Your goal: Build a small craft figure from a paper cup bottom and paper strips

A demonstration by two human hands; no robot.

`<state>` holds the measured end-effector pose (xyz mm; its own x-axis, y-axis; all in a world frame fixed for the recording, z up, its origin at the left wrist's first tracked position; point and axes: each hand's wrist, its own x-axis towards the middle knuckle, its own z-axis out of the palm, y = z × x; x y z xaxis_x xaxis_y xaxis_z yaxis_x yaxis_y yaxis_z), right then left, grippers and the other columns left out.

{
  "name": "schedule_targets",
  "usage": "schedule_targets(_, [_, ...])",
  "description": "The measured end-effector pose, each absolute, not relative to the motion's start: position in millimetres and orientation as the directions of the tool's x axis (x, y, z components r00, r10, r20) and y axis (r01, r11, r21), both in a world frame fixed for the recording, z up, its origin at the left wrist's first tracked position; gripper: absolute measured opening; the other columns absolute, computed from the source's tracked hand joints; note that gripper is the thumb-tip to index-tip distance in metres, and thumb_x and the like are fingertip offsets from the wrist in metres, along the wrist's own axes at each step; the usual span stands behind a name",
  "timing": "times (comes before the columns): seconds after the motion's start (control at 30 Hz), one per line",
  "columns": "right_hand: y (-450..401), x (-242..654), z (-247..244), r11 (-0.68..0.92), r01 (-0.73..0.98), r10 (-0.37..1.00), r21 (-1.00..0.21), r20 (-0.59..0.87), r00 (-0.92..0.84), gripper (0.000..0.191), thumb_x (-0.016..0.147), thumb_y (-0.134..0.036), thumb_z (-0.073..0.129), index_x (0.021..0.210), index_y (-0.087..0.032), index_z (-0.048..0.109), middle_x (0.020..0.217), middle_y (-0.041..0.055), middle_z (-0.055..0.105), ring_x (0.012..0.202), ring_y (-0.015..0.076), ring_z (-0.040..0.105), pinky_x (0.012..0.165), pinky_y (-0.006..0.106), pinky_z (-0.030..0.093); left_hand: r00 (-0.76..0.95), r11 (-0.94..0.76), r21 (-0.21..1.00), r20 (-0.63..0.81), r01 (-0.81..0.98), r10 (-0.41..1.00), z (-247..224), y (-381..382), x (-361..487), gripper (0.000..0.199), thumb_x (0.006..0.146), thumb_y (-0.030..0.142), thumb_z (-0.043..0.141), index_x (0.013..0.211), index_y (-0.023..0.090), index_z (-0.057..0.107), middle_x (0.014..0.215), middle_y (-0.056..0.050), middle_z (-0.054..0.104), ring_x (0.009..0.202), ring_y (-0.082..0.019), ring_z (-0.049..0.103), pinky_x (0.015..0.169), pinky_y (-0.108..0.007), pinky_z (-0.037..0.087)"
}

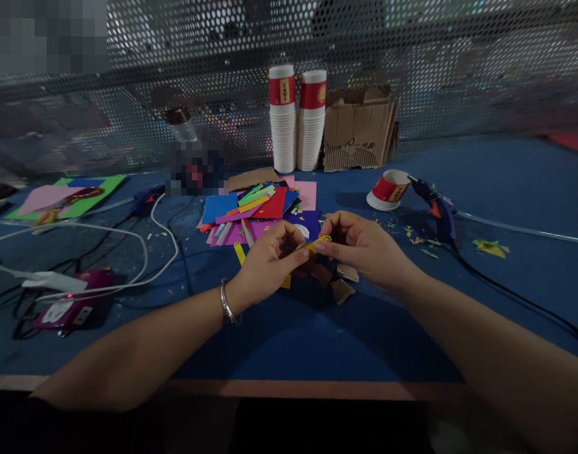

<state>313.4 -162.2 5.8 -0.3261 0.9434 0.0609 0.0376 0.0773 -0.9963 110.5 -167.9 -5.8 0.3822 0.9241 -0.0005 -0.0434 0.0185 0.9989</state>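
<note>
Between my two hands, above the middle of the blue table, is a small yellow paper strip (318, 244). My left hand (274, 258), with a silver bangle (226, 302) at the wrist, pinches the strip's left end between thumb and finger. My right hand (365, 244) pinches its right end, where a dark printed mark shows. Beneath the hands lie torn brown cardboard pieces (342, 291). Another yellow strip (240, 253) rests just left of my left hand. A pile of coloured paper (270, 205) lies directly beyond the hands.
Two stacks of paper cups (283, 120) and a folded cardboard box (358, 132) stand at the back. On the right, a glue gun (438, 211) touches an overturned red-and-white cup (390, 189). White cables (142, 252) and a purple power strip (74, 299) spread at left.
</note>
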Motion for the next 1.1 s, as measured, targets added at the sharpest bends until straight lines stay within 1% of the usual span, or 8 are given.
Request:
schedule_targets(0.13, [-162.5,312.8,5.8,0.105,0.078,0.933,-0.991,0.071,-0.352,0.038,0.076,-0.04,0.085,0.097,-0.021,0.059,0.087,0.0002,0.063,0.076,0.0151,0.062,0.071,0.031,0.052,0.389,-0.039,0.997,0.061,-0.065,0.919,-7.0,-167.4,110.8,0.034,0.083,0.039,0.081,0.092,0.021,0.054,0.087,0.001,0.061,0.074,-0.013,0.064,0.068,-0.028,0.057])
schedule_targets(0.23, [-163.2,312.7,6.2,0.127,0.108,0.927,-0.986,0.079,-0.366,0.034,0.077,-0.036,0.082,0.097,-0.02,0.06,0.09,0.0015,0.065,0.08,0.016,0.063,0.074,0.032,0.053,0.391,-0.082,0.995,0.095,-0.05,0.915,-6.9,-167.3,110.6,0.032,0.083,0.037,0.08,0.091,0.021,0.054,0.087,0.001,0.06,0.075,-0.013,0.063,0.07,-0.028,0.055])
schedule_targets(0.43, [-165.3,312.6,8.0,0.165,0.137,0.921,-0.977,0.102,-0.377,0.028,0.078,-0.032,0.079,0.097,-0.02,0.062,0.093,0.002,0.065,0.081,0.0162,0.063,0.076,0.033,0.054,0.409,-0.105,0.994,0.095,0.002,0.908,-3.8,-168.9,110.2,0.029,0.087,0.037,0.077,0.093,0.021,0.053,0.087,0.001,0.058,0.075,-0.013,0.061,0.07,-0.028,0.051])
schedule_targets(0.63, [-165.5,312.8,4.3,0.201,0.165,0.927,-0.966,0.133,-0.352,0.029,0.082,-0.035,0.078,0.102,-0.021,0.061,0.098,0.0036,0.066,0.083,0.0177,0.067,0.078,0.035,0.057,0.368,-0.124,0.992,0.114,0.005,0.923,-6.1,-167.1,110.7,0.031,0.084,0.037,0.08,0.091,0.02,0.054,0.084,0.002,0.059,0.074,-0.012,0.058,0.072,-0.027,0.048])
schedule_targets(0.73, [-164.0,313.2,1.1,0.227,0.171,0.93,-0.959,0.161,-0.331,0.029,0.084,-0.036,0.077,0.104,-0.021,0.061,0.103,0.0053,0.067,0.088,0.0193,0.068,0.084,0.038,0.058,0.323,-0.116,0.993,0.109,0.002,0.94,-8.1,-164.7,109.8,0.032,0.082,0.036,0.082,0.09,0.02,0.055,0.083,0.001,0.062,0.076,-0.012,0.061,0.074,-0.028,0.047])
schedule_targets(0.83, [-162.1,313.3,-1.0,0.233,0.138,0.93,-0.963,0.179,-0.32,0.029,0.084,-0.035,0.077,0.102,-0.021,0.06,0.1,0.0045,0.066,0.091,0.0199,0.067,0.087,0.04,0.057,0.286,-0.085,0.996,0.083,-0.006,0.955,-8.3,-163.0,109.3,0.033,0.08,0.034,0.083,0.09,0.019,0.056,0.082,0.001,0.064,0.077,-0.013,0.062,0.074,-0.028,0.046])
schedule_targets(0.97, [-161.6,313.1,-0.8,0.221,0.134,0.936,-0.966,0.172,-0.308,0.03,0.083,-0.034,0.078,0.104,-0.021,0.06,0.101,0.0052,0.067,0.092,0.0201,0.067,0.089,0.04,0.057,0.244,-0.036,0.995,0.057,-0.092,0.968,-7.5,-162.0,110.8,0.035,0.074,0.03,0.088,0.088,0.018,0.058,0.081,0.003,0.061,0.075,-0.01,0.058,0.075,-0.026,0.046])
schedule_targets(1.1, [-163.1,312.8,0.6,0.23,0.126,0.939,-0.965,0.186,-0.289,0.035,0.08,-0.035,0.081,0.104,-0.019,0.062,0.101,0.0062,0.068,0.092,0.0206,0.068,0.088,0.04,0.057,0.241,-0.019,0.989,0.055,-0.148,0.969,-9.7,-160.7,112.3,0.037,0.073,0.032,0.09,0.088,0.017,0.06,0.083,0.003,0.062,0.076,-0.009,0.059,0.077,-0.026,0.048])
